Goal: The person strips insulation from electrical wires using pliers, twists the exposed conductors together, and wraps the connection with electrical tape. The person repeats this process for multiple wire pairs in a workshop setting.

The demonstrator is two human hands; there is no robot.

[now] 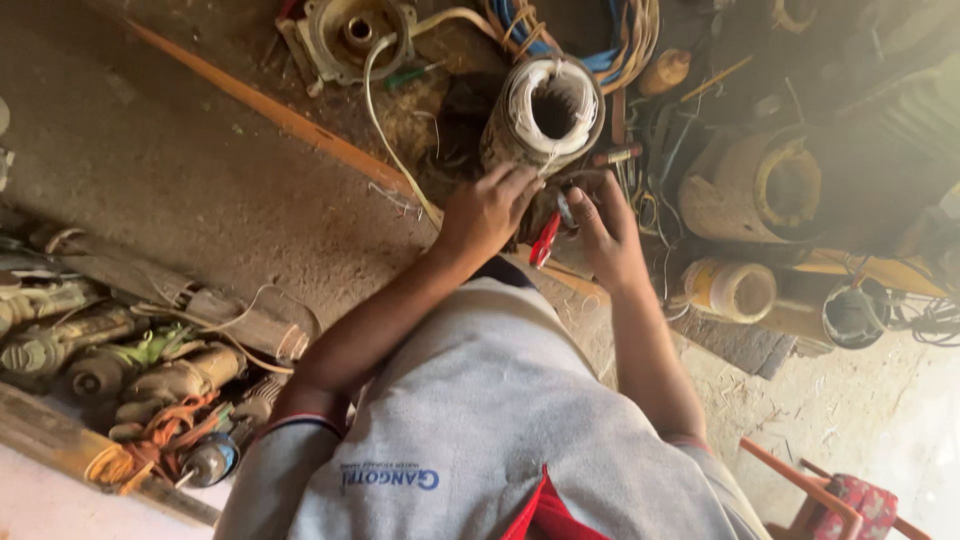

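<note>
On the dusty workshop floor (200,170) stands a motor stator (543,112), its open end ringed with white winding and facing up toward the camera, near the far edge of the floor among piled parts. The person's left hand (487,208) rests on the stator's near rim, fingers curled against the winding — closed on its edge rather than spread. The right hand (605,232) sits just beside it, wrapped around a pair of red-handled pliers (547,238), whose handles stick out between the two hands; the jaws of the tool are hidden behind the fingers. A pale cable (385,110) loops from the stator's left side up to a round metal end cover (353,32). Blue and tan wires (610,40) lie coiled behind the stator. To the right lie a large rusty cylinder (755,185) and a smaller yellowish one (732,288). An orange strip (270,110) runs slantwise across the floor — and old motor parts (130,370) crowd the left edge.
</note>
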